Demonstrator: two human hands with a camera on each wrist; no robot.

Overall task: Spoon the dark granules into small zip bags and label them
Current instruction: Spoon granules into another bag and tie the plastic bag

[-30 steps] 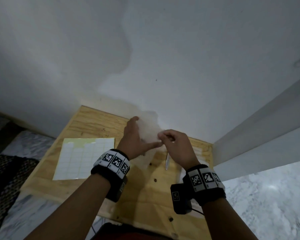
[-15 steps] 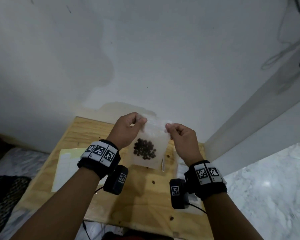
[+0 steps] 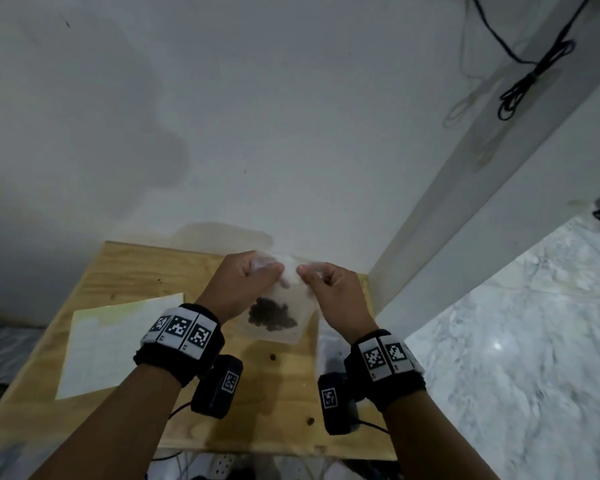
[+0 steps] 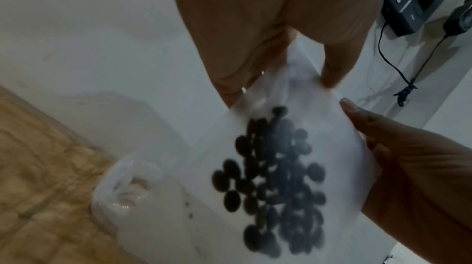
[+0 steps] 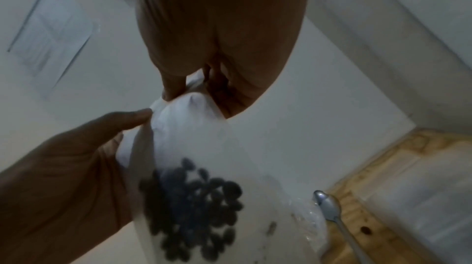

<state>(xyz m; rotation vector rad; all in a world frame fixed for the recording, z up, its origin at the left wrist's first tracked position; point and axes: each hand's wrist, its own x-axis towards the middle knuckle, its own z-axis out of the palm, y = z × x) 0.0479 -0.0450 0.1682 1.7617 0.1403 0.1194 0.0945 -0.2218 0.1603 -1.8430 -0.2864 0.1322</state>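
Your left hand (image 3: 245, 285) pinches top edge of small zip bag (image 3: 281, 320), thumb against curled fingers. Your right hand (image 3: 329, 292) pinches same edge just beside it. Bag hangs between both hands, above wooden table (image 3: 125, 271). Dark granules (image 3: 272, 315) heaped in bag's lower part. Label sheet (image 3: 118, 344) flat on table, left of left wrist. Spoon (image 5: 332, 211) on table below right hand, beside crumpled clear plastic (image 5: 310, 222).

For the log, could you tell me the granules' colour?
Black granules; left wrist view.
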